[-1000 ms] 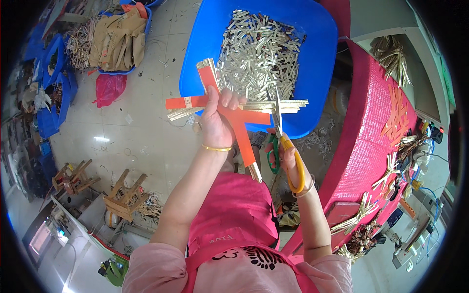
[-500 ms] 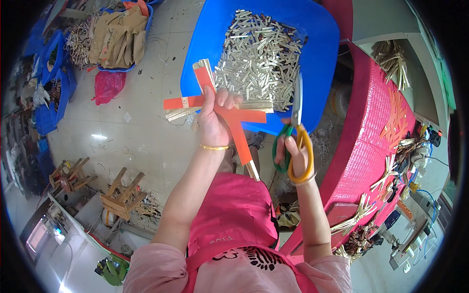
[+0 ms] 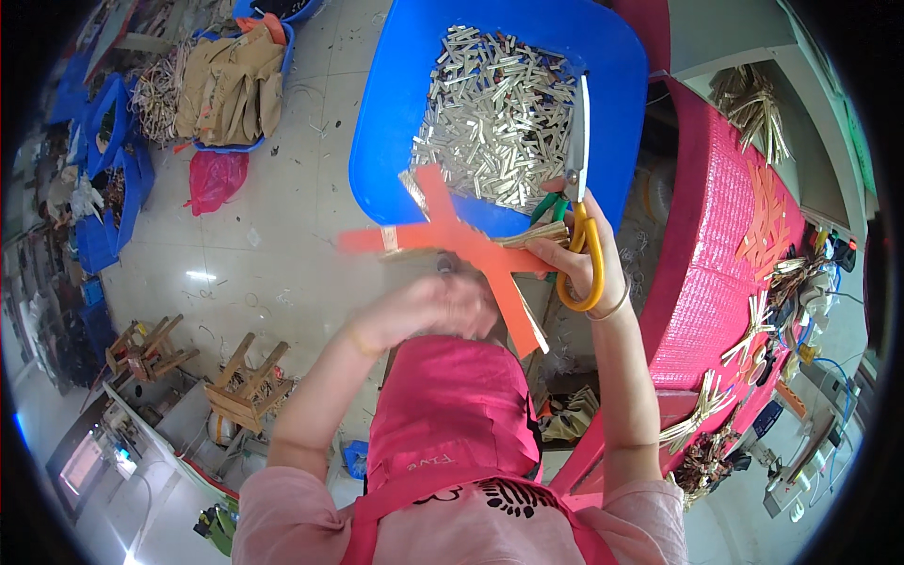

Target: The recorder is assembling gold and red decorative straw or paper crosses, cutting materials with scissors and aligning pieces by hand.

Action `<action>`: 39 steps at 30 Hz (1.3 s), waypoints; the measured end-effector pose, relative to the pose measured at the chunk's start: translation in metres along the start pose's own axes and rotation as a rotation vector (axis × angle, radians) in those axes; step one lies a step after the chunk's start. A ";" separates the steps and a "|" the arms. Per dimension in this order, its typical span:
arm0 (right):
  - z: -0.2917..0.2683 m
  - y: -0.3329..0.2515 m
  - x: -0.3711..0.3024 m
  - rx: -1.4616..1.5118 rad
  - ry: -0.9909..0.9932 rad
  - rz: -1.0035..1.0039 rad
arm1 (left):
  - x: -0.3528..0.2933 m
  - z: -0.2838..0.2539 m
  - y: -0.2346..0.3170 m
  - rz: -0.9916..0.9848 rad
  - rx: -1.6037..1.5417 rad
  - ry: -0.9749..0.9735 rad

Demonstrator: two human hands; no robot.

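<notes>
Now, orange cross: the flat orange cross (image 3: 461, 240), backed by gold strips (image 3: 557, 233), hangs in front of the body, partly over the near rim of the blue bin (image 3: 377, 151).
Right hand: the right hand (image 3: 610, 268) pinches the end of the cross's right arm between thumb and fingers, and holds the scissors (image 3: 576, 186) as well.
Scissors: the blades appear together and point away from the body over the bin, just beside the short gold pieces (image 3: 499, 122) inside it; the handles are yellow and green.
Left hand: the left hand (image 3: 438, 306) is blurred, below the cross and above the pink apron (image 3: 452, 405); I cannot tell whether its fingers are spread or pressed together, or touch the cross.
Step in hand: probably changing the hold on the cross.
Doing it well: best to pinch firmly so orange and gold layers stay aligned, keep the blades together and turned away from the left hand, and take the cross near its centre, where the arms should bend least.
Bench: the pink bench (image 3: 687, 311) on the right carries loose orange strips (image 3: 763, 226).
</notes>
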State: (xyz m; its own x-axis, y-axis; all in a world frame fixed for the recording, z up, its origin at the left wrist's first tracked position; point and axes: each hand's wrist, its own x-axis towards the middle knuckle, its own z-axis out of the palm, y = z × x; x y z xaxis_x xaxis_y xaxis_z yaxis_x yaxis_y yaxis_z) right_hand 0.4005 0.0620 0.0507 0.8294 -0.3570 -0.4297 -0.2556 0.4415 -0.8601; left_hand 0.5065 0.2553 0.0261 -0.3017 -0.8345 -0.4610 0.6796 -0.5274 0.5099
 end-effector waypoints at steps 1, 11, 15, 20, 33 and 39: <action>-0.006 0.000 0.000 -0.055 -0.043 0.004 | -0.008 0.019 0.015 -0.010 0.003 -0.012; -0.011 -0.010 0.008 -0.303 -0.525 -0.079 | 0.058 0.001 0.042 -0.199 0.572 -0.307; -0.021 -0.008 0.005 -0.348 -0.646 0.007 | 0.056 0.018 0.032 -0.372 0.182 -0.262; -0.067 -0.013 -0.031 -0.581 -0.107 -0.338 | 0.049 0.012 0.028 -0.335 0.069 -0.071; -0.036 0.038 -0.135 -0.088 0.004 0.219 | 0.042 0.016 0.027 -0.106 -0.027 0.146; -0.035 0.046 -0.130 -0.105 0.038 0.135 | 0.042 0.025 0.031 -0.130 0.025 0.160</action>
State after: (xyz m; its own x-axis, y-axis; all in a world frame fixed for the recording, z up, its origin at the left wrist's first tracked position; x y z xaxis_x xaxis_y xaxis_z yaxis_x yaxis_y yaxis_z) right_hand 0.2633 0.1004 0.0572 0.7648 -0.3321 -0.5521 -0.4157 0.4002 -0.8167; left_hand 0.4983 0.2002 0.0408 -0.2738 -0.7244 -0.6326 0.6244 -0.6342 0.4560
